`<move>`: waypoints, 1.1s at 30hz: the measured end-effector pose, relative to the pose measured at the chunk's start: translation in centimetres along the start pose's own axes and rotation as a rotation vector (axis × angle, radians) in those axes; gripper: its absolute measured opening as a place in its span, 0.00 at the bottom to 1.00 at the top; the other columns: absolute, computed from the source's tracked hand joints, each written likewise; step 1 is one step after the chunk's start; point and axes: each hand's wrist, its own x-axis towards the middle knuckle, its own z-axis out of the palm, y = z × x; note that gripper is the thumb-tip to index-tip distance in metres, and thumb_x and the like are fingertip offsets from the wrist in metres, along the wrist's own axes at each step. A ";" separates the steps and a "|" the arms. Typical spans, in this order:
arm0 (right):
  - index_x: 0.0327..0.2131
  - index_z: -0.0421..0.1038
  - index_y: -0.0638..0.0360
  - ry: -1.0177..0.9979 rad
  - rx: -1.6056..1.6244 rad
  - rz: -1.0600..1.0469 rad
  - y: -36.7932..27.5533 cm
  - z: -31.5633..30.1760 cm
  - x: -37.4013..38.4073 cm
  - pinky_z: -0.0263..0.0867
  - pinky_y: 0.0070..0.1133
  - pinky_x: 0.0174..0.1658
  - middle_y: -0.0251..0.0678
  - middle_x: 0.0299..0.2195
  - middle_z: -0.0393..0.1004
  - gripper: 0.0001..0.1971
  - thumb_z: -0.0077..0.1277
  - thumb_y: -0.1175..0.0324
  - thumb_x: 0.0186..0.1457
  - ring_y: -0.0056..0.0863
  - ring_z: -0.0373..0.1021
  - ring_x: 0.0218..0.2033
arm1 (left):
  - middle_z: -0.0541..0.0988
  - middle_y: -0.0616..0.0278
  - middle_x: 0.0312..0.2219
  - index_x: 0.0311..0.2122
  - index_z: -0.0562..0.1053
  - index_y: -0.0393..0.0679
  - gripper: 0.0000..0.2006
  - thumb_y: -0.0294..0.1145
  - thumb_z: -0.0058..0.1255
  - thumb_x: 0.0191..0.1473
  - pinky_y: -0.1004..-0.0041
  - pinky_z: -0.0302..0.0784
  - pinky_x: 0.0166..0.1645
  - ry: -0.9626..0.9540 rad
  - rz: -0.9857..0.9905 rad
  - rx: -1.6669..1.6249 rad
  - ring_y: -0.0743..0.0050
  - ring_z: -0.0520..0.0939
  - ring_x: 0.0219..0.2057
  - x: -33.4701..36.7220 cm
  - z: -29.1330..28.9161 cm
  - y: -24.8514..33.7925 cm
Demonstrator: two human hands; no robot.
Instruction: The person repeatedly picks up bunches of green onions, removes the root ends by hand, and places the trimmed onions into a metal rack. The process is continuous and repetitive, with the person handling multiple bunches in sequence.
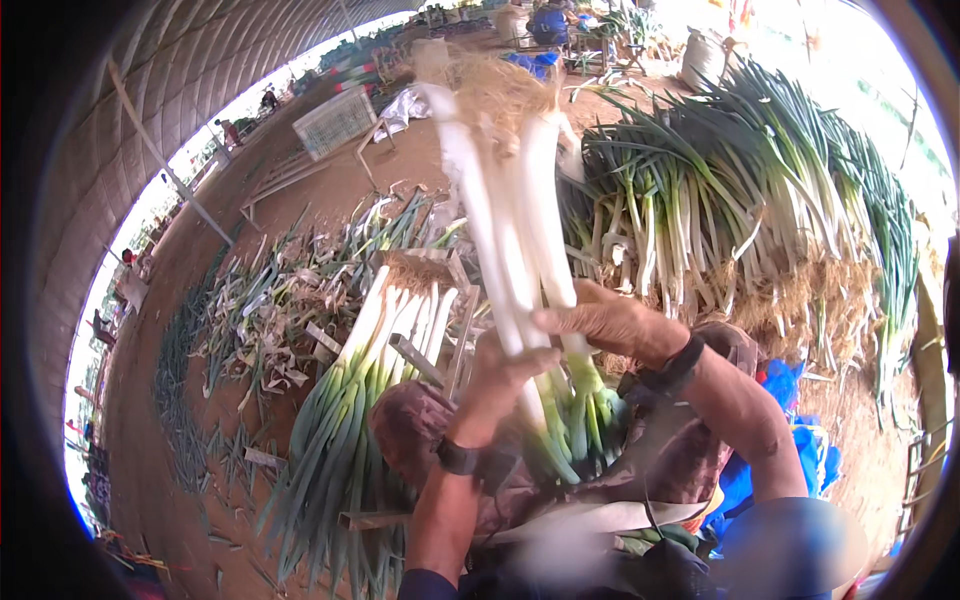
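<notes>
A bunch of thick green onions (541, 215) stands upright before me, brownish roots at the top and green leaves down over my lap. My left hand (500, 382) is closed round the white stalks from the left. Slightly higher, my right hand (625, 322) grips the same stalks from the right. Both wrists wear dark bands. Left of my knees, a second bundle of green onions (385, 345) lies on a small wooden frame (462, 345), its roots toward the far end and its leaves hanging toward me. The roots in my grasp are blurred.
A large heap of green onions (740, 190) fills the right side. Loose peelings and leaves (270, 305) litter the dirt floor at left. Farther off are a pale crate (336, 122) and a white sack (703, 58). Blue plastic (812, 450) lies by my right side.
</notes>
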 end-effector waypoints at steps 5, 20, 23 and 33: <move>0.48 0.78 0.65 0.096 -0.215 -0.310 0.8 -0.5 0.2 0.72 0.24 0.46 0.37 0.37 0.82 0.22 0.66 0.58 0.56 0.24 0.76 0.38 | 0.82 0.64 0.39 0.55 0.74 0.37 0.27 0.38 0.68 0.53 0.72 0.81 0.45 -0.114 -0.015 0.167 0.75 0.83 0.41 0.9 0.9 -1.6; 0.48 0.80 0.62 -0.025 -0.219 -0.633 -1.7 -1.5 0.8 0.79 0.29 0.48 0.47 0.43 0.82 0.15 0.57 0.77 0.57 0.36 0.80 0.41 | 0.80 0.50 0.47 0.58 0.70 0.36 0.38 0.61 0.62 0.55 0.63 0.80 0.56 -0.571 -0.078 -0.079 0.58 0.81 0.52 5.8 -0.8 1.8; 0.48 0.79 0.66 0.140 -0.860 -0.880 -4.7 -1.3 -0.2 0.78 0.27 0.50 0.49 0.45 0.81 0.14 0.56 0.77 0.58 0.36 0.79 0.44 | 0.75 0.46 0.55 0.64 0.63 0.36 0.41 0.53 0.65 0.55 0.59 0.74 0.63 -0.392 -0.124 -0.235 0.52 0.77 0.58 6.1 -0.4 2.3; 0.52 0.67 0.71 0.094 -0.130 -0.880 -8.0 5.5 0.0 0.70 0.24 0.41 0.38 0.39 0.76 0.19 0.52 0.70 0.60 0.24 0.71 0.38 | 0.75 0.52 0.46 0.57 0.62 0.32 0.36 0.24 0.67 0.42 0.66 0.80 0.50 0.566 0.658 0.343 0.65 0.79 0.45 5.7 7.0 -1.0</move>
